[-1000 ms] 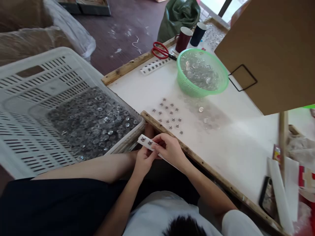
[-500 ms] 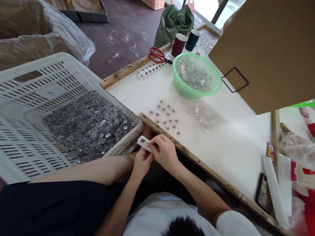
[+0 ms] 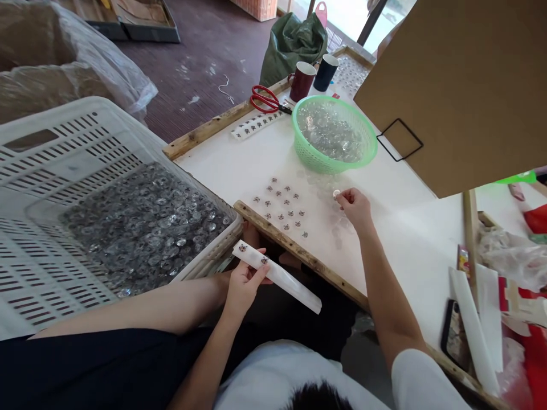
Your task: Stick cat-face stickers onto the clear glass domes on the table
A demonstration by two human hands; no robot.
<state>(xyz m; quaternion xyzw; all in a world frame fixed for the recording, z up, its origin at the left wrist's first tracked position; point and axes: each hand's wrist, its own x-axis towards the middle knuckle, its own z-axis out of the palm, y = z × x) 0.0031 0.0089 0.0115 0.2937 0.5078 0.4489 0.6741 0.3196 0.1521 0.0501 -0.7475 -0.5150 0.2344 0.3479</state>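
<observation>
Below the table edge, my left hand (image 3: 244, 283) grips a long white sticker strip (image 3: 294, 283). Two small dark animal-face stickers show at the strip's upper end; the rest looks bare. My right hand (image 3: 355, 208) is out over the white tabletop, thumb and fingertips pinched at a small clear round disc (image 3: 336, 194). Faint transparent discs (image 3: 331, 223) lie on the table around it. To its left is a loose group of discs with animal-face stickers (image 3: 281, 216).
A green basket (image 3: 314, 161) of clear discs stands on the table beyond my hands. Behind it are red-handled scissors (image 3: 265, 99), another sticker strip (image 3: 254, 126) and two mugs (image 3: 302, 81). A white crate (image 3: 29, 228) of discs is at left; cardboard (image 3: 461, 97) overhangs at right.
My right hand has left the strip and moved right, over the table to a clear disc. My left hand still holds the strip, now seen at full length.
</observation>
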